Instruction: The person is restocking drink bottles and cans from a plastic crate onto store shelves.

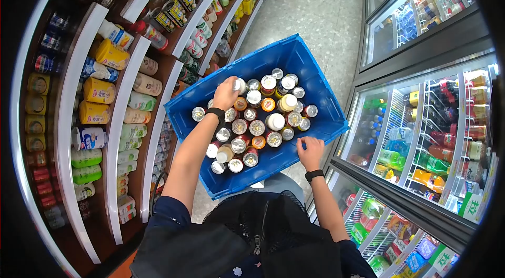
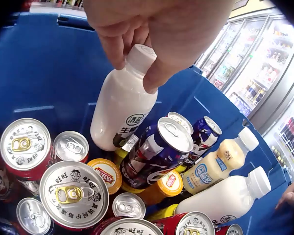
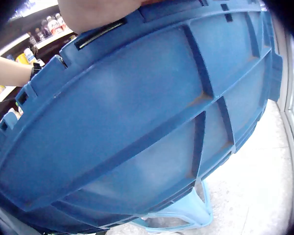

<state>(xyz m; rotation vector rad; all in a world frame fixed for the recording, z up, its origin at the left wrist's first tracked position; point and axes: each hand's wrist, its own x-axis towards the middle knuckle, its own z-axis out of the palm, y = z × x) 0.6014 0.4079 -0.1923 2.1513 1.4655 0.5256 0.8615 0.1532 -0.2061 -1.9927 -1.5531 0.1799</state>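
Observation:
In the head view my left hand (image 1: 226, 94) reaches into a blue plastic crate (image 1: 318, 81) of drinks. Its fingers and thumb pinch the cap of a white milk bottle (image 2: 122, 107), which stands nearly upright among cans in the left wrist view. Close beside that bottle is a dark blue can (image 2: 161, 152). Red cans with gold pull tabs (image 2: 73, 193) crowd the near side. My right hand (image 1: 310, 152) lies at the near rim of the crate, fingers loosely bent and holding nothing; the right wrist view shows only part of it above the crate's ribbed outside.
Packed drink shelves (image 1: 118, 136) line the left, and glass-door fridges (image 1: 421, 136) the right. A grey speckled floor (image 1: 315, 4) runs between them. Under the crate shows a light blue stool (image 3: 186, 210). Two pale bottles (image 2: 215, 198) lean at the crate's right.

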